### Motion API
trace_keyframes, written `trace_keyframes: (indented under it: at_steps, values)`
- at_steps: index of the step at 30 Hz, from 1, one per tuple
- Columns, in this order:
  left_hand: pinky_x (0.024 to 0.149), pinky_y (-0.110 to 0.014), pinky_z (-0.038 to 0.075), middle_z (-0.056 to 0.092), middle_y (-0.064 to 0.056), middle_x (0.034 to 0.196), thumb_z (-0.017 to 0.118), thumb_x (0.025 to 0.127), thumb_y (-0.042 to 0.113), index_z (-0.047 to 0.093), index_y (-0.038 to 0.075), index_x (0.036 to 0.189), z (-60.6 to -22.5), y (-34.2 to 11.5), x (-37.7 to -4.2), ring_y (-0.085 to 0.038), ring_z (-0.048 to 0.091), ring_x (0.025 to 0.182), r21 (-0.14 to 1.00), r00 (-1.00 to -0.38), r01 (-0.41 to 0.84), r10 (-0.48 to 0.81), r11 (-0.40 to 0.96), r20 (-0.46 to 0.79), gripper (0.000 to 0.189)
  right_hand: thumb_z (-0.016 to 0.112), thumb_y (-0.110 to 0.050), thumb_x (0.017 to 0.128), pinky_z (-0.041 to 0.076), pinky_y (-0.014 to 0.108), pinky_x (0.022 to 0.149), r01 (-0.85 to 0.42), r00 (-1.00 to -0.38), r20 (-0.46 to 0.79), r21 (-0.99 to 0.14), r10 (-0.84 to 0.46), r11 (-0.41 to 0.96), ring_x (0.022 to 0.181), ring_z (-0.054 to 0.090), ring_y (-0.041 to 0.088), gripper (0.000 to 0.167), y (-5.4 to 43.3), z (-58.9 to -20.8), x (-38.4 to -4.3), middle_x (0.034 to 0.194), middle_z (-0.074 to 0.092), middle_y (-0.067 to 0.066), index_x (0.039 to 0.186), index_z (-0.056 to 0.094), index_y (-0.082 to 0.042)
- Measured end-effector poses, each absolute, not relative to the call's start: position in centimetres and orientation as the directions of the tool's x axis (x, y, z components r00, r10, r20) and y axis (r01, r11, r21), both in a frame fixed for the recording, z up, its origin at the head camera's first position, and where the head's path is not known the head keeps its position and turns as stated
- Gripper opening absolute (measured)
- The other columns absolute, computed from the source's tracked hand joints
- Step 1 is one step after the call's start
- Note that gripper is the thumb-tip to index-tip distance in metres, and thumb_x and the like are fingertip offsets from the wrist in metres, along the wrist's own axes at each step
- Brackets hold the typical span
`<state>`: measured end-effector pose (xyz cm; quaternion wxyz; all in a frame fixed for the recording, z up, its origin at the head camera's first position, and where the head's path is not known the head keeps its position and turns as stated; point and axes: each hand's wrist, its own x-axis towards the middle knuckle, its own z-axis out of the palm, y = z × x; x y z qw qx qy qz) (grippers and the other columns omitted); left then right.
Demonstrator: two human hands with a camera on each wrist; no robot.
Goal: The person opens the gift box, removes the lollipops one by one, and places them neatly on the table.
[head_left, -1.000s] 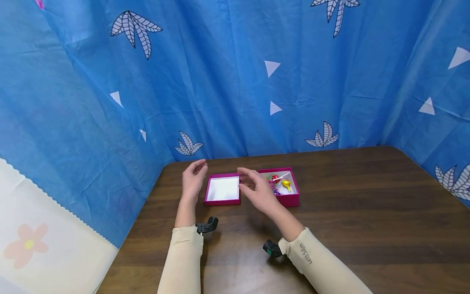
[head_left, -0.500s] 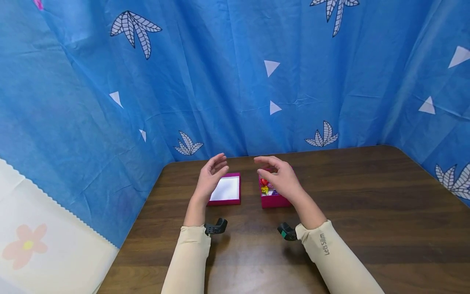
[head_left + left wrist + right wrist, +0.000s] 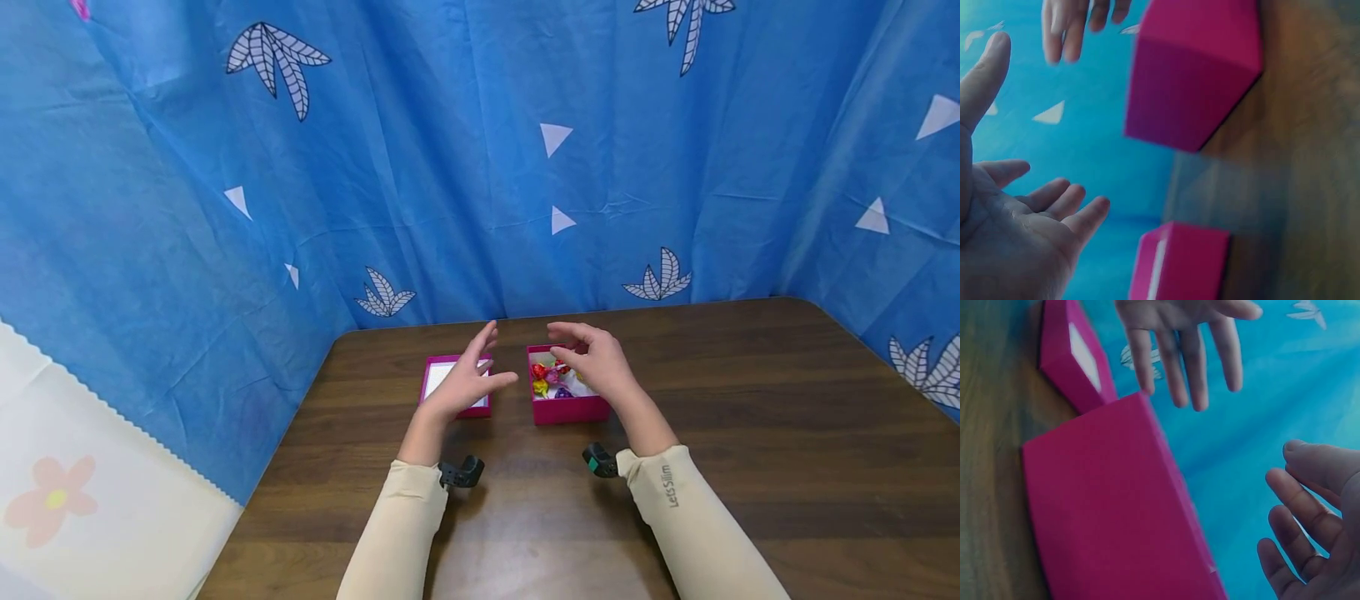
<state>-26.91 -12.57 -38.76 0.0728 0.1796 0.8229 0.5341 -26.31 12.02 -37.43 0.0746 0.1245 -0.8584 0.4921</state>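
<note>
My left hand (image 3: 463, 385) hovers over the right side of a shallow magenta box lid (image 3: 435, 375) with a white inside, its fingers spread and thumb pointing right. To its right, my right hand (image 3: 602, 362) hangs above a deeper magenta box (image 3: 566, 411), fingers gently bent and holding nothing. Wrapped lollipops (image 3: 551, 375) in red, yellow and purple lie in that box, partly covered by the right hand in the head view. The left wrist view shows the left palm (image 3: 1016, 244) bare. From the right wrist, the box wall (image 3: 1104, 500) fills the lower left, beside the right fingers.
Both boxes stand on a dark brown wooden table (image 3: 750, 417), a narrow strip of wood between them. A blue curtain (image 3: 480, 167) with white leaves and triangles hangs behind the table's far edge. Black cameras (image 3: 461, 472) sit at both wrists.
Both hands have moved right. The right hand has gone from between the boxes to over the lollipop box; the left hand has crossed over the lid and spread its fingers.
</note>
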Motion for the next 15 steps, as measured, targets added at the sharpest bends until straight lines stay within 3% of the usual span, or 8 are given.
trace_keyframes:
  at_steps: [6, 15]
  values:
    - [0.119, -0.056, 0.032, 0.011, -0.009, 0.169, 0.075, 0.088, 0.036, 0.0, 0.028, 0.162, -40.4, -10.3, -26.5, -0.04, 0.024, 0.153, 0.887, -0.915, 0.164, 0.403, 0.432, -0.027, 0.106, 0.071, -0.018, 0.093, 0.057, 0.042, 0.089, -0.314, -0.949, 0.281, -0.799, -0.142, 0.513, 0.104, 0.063, 0.027, 0.04, 11.5, -39.0, -26.9, 0.124, 0.07, 0.01, 0.132, 0.066, -0.016]
    - [0.122, -0.059, 0.025, -0.001, -0.01, 0.169, 0.076, 0.084, 0.046, -0.008, 0.019, 0.161, -42.5, -8.0, -26.7, -0.035, 0.013, 0.156, 0.872, -0.912, 0.115, 0.399, 0.476, -0.097, 0.118, 0.073, -0.018, 0.092, 0.057, 0.046, 0.092, -0.313, -0.948, 0.29, -0.778, -0.131, 0.545, 0.102, 0.063, 0.026, 0.037, 11.1, -39.7, -27.2, 0.121, 0.072, 0.01, 0.128, 0.068, -0.016]
